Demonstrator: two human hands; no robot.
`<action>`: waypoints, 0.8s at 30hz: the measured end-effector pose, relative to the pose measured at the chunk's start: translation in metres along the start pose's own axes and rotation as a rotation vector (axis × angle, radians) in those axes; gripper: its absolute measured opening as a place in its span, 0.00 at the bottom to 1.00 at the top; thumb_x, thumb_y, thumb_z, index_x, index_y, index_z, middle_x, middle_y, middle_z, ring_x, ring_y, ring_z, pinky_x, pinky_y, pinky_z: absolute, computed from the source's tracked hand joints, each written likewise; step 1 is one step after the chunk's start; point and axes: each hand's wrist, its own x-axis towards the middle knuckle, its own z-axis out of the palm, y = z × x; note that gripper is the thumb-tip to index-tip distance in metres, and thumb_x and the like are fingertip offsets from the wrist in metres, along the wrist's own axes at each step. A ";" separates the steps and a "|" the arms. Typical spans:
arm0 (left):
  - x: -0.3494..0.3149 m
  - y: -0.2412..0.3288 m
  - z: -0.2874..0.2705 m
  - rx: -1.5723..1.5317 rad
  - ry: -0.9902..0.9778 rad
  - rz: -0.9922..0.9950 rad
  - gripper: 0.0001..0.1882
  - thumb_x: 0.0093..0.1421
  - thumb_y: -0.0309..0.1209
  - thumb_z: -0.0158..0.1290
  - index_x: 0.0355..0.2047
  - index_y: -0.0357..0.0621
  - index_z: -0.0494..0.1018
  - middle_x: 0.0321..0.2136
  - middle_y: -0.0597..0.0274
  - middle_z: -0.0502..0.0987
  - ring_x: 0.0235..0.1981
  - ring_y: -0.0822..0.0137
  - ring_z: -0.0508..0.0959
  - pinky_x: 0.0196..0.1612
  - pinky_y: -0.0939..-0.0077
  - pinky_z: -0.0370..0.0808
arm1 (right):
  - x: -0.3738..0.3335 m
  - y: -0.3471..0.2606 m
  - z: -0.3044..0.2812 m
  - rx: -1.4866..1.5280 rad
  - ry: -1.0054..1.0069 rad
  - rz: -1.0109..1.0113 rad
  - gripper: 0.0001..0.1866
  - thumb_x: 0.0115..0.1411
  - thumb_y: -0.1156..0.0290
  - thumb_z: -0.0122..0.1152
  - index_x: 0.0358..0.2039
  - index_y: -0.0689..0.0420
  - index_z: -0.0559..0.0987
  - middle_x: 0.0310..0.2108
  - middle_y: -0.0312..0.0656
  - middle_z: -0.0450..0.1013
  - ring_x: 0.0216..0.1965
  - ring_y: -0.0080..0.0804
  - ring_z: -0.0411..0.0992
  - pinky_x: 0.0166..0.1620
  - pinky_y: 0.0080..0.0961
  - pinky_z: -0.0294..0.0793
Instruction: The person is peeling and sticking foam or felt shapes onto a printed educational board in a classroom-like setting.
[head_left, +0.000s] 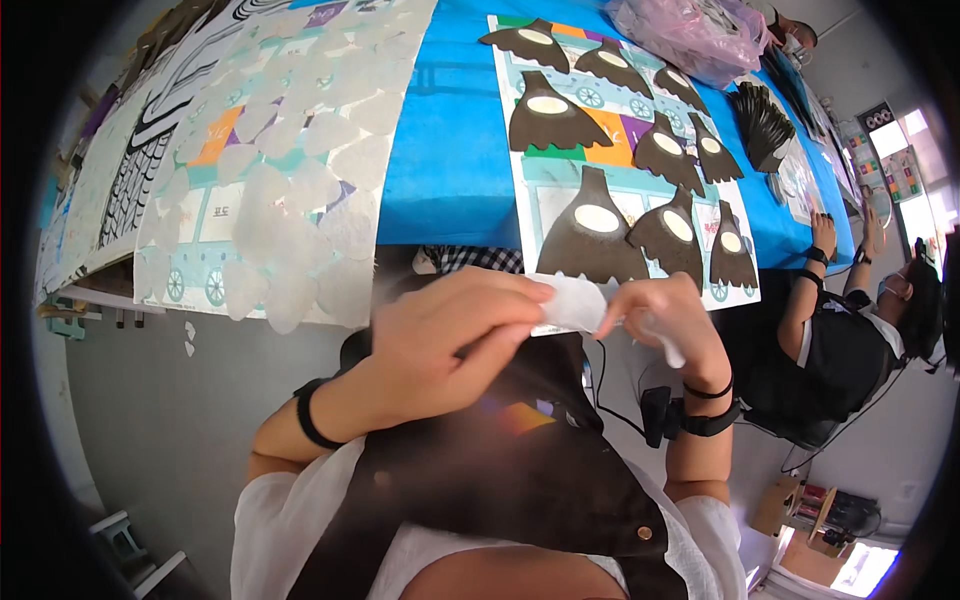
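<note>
In front of my chest, at the table's near edge, I hold a small whitish thin piece (575,304) with a rounded outline. My left hand (455,330) pinches its left end between thumb and fingers. At its right end, the curled fingers of my right hand (665,305) close on it, and a narrow white strip (672,350) hangs below that hand. Just beyond lies a printed sheet (525,200) bearing several dark brown flared cutouts (590,250), each with a white oval on it. Whether the piece has layers is too small to tell.
A blue cloth (450,140) covers the table. Left of it, another printed sheet (150,285) carries many translucent whitish ovals (265,200). At the far right are a pink plastic bag (690,35) and a stack of dark pieces (762,125). A co-worker (850,320) sits to the right.
</note>
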 end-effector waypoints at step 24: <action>0.007 -0.047 0.060 0.273 0.085 -0.159 0.28 0.50 0.31 0.70 0.49 0.40 0.71 0.53 0.52 0.71 0.43 0.48 0.78 0.43 0.61 0.76 | -0.035 0.057 0.024 0.203 0.901 -0.072 0.14 0.67 0.65 0.60 0.37 0.65 0.81 0.23 0.26 0.68 0.23 0.11 0.59 0.29 0.14 0.54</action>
